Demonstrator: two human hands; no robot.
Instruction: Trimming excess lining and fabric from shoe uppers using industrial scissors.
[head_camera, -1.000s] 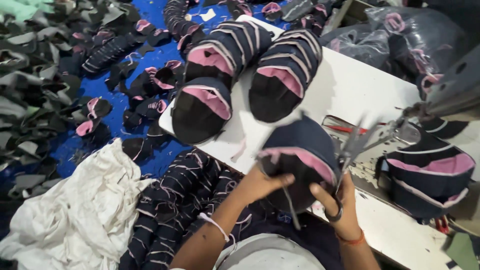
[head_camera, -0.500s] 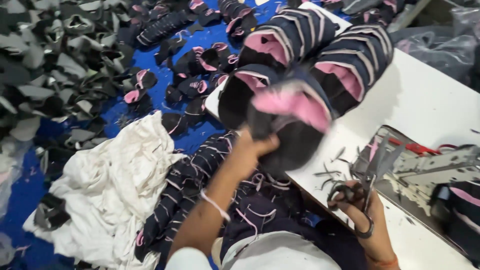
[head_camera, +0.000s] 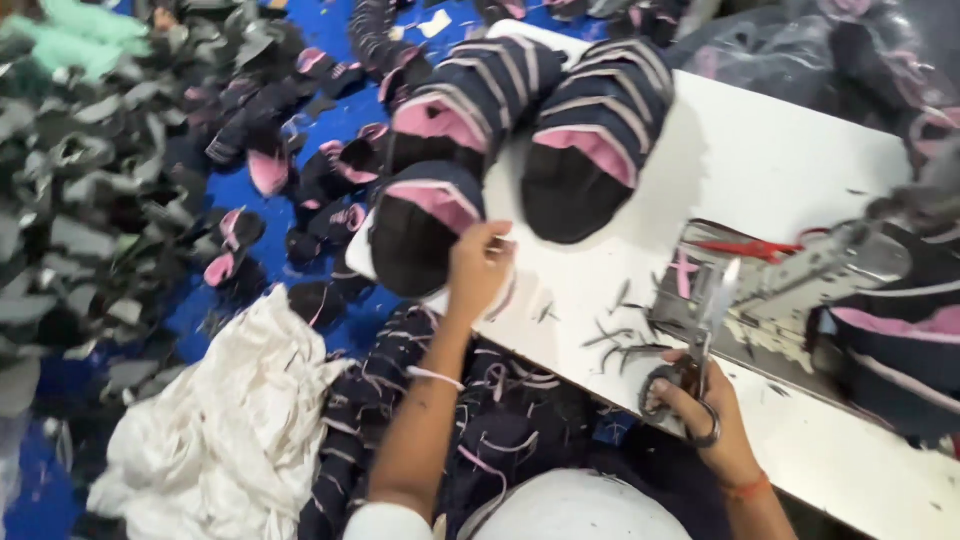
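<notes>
Now the left hand (head_camera: 478, 268) reaches forward over the near corner of the white bench (head_camera: 790, 150), its fingers curled against the rim of a dark navy fabric cap piece with a pink band (head_camera: 425, 235). That piece lies at the front of a stack right at the bench's left edge, partly hanging over it; whether the fingers pinch the cloth or only press on it cannot be told. Behind it two more stacks of striped navy-and-pink cap pieces (head_camera: 600, 135) lie side by side on the bench, touching each other.

The right hand (head_camera: 700, 405) rests at the near edge of the bench, closed around the handles of a pair of metal scissors (head_camera: 712, 330) whose blades point up and away. Short thread and fabric snippets (head_camera: 615, 335) are scattered on the bench just left of the scissors. A grey sewing machine (head_camera: 800, 280) stands just beyond the blades.

Below the bench, a crumpled white cloth (head_camera: 235, 420) lies on the blue floor (head_camera: 345, 110), beside a heap of dark striped pieces (head_camera: 500, 420) near the person's lap.
</notes>
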